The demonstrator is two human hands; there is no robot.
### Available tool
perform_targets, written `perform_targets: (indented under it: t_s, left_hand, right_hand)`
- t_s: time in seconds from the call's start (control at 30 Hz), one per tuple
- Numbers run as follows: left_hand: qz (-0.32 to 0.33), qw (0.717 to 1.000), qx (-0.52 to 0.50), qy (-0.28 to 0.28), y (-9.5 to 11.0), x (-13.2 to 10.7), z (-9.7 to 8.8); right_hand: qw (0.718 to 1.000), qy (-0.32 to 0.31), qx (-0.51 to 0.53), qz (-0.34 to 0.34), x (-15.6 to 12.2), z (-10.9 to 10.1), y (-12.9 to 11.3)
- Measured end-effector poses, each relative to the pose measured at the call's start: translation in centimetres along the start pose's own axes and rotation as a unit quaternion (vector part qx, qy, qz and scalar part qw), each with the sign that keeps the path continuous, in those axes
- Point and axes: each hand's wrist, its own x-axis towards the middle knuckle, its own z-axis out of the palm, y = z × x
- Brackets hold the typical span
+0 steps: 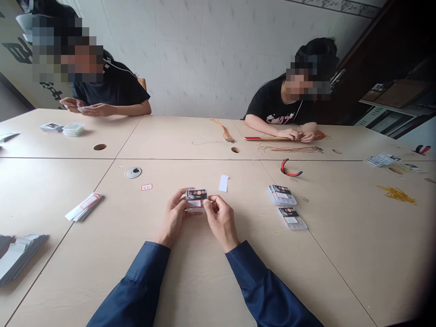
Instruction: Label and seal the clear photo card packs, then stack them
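Observation:
My left hand (175, 213) and my right hand (220, 217) together hold a small clear packet with a black and red printed card (196, 198) just above the table. My left fingers wrap its left edge. The right fingers pinch its right side. Both arms wear dark blue sleeves. A small white slip (224, 183) lies just beyond the packet. A tiny red-bordered label (146, 187) rests to the left.
Two stacks of similar packets (282, 195) (292, 218) lie to my right, red-handled pliers (290, 170) beyond them. White sleeves (83, 207) and a paper pile (17, 256) lie left. Two people sit across the table; one handles orange cords (289, 148). Yellow strands (397, 194) lie far right.

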Motion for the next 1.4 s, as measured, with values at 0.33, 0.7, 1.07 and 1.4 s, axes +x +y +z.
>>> perform_targets:
  t_s: [0.33,0.7,1.07,1.4]
  left_hand:
    - [0.0,1.0,-0.008,-0.001,-0.37,0.19,-0.21]
    - [0.014,0.999,-0.029,0.005,-0.41,0.24,-0.14]
    - [0.102,0.994,0.048,-0.005,-0.03,-0.06,-0.09]
    - [0.145,0.988,0.041,-0.031,-0.17,0.08,0.09]
  right_hand:
    - [1.0,0.002,-0.001,-0.006,0.03,0.03,0.09]
    - [0.999,-0.018,0.022,-0.036,-0.01,0.03,-0.07]
    - [0.993,0.0,0.037,-0.11,-0.15,0.06,-0.29]
    - [0.98,0.061,0.038,-0.187,-0.13,-0.36,-0.15]
